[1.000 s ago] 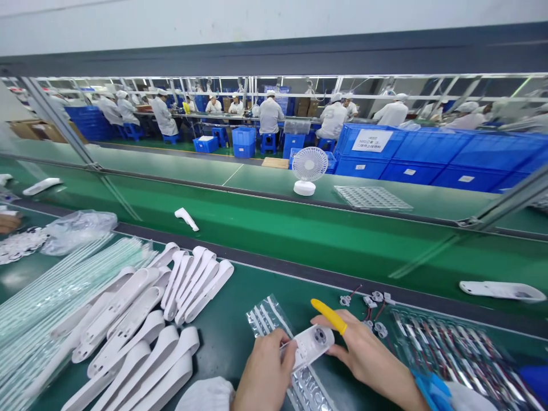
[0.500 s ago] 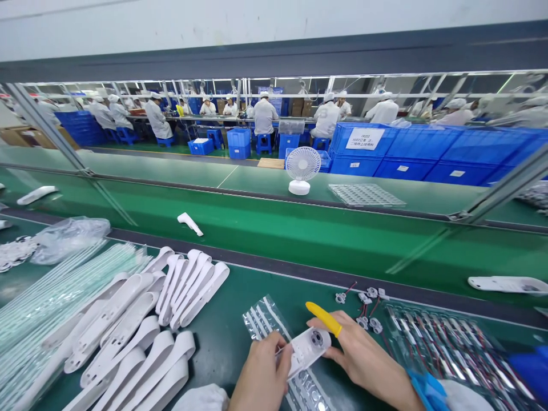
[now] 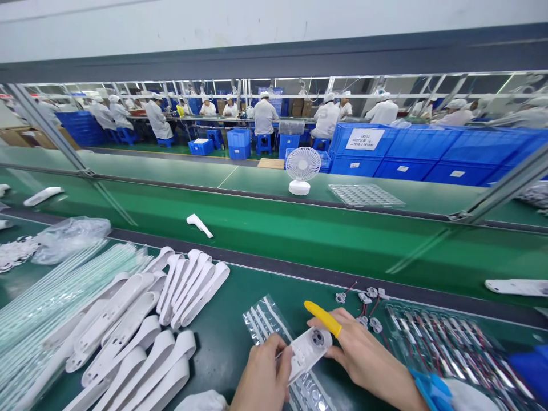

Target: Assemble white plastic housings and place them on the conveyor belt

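Between my two hands is a white plastic housing (image 3: 305,355), its hollow inside turned up and a small round metallic part seated near its right end. My left hand (image 3: 263,371) pinches the housing's left end between thumb and fingers. On the other end, my right hand (image 3: 357,351) grips the edge with its thumb below; one finger wears a yellow finger cot (image 3: 322,317) and points out over the housing. A clear strip of stickers (image 3: 265,319) lies on the table beneath the housing, partly covered by it and my left hand.
Many white housings (image 3: 128,319) lie to the left beside long clear plastic strips (image 3: 64,302) and a plastic bag (image 3: 71,240). Small wired parts (image 3: 369,305) and a tray of wired metal pieces (image 3: 458,348) lie right. Beyond run a green conveyor (image 3: 265,234) and a fan (image 3: 303,165).
The white pieces on the green conveyor have shifted to the right. My hands keep hold of the housing and have barely moved.
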Demonstrator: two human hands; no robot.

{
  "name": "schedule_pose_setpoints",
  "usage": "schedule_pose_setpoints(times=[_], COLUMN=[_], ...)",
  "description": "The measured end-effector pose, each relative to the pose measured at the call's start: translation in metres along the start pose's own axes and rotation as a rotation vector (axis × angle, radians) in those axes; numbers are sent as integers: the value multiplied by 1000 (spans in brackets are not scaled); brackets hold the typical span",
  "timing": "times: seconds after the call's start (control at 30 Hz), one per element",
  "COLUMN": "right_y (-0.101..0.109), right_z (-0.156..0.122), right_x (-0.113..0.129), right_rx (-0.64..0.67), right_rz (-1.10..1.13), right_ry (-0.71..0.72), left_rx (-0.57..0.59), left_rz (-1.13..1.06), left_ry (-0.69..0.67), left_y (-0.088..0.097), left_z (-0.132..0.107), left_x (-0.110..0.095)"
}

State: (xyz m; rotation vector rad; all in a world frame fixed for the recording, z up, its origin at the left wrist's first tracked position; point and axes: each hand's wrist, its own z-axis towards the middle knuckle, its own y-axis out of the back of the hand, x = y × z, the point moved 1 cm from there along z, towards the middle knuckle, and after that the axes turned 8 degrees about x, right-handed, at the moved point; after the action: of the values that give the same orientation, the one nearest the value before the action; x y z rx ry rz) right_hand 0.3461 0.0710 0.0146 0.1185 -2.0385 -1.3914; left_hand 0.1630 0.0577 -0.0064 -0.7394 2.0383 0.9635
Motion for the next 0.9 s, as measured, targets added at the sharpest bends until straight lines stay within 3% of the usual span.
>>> schedule_pose_setpoints(times=[0.9], right_y=[-1], right_z=[-5], right_x=[6], right_rx=[0], right_rz=[-19], right_ry=[-1], left_rx=[56], left_rz=[-61], left_ry=[38], left_y=[-5], left_z=[-6], left_x=[2])
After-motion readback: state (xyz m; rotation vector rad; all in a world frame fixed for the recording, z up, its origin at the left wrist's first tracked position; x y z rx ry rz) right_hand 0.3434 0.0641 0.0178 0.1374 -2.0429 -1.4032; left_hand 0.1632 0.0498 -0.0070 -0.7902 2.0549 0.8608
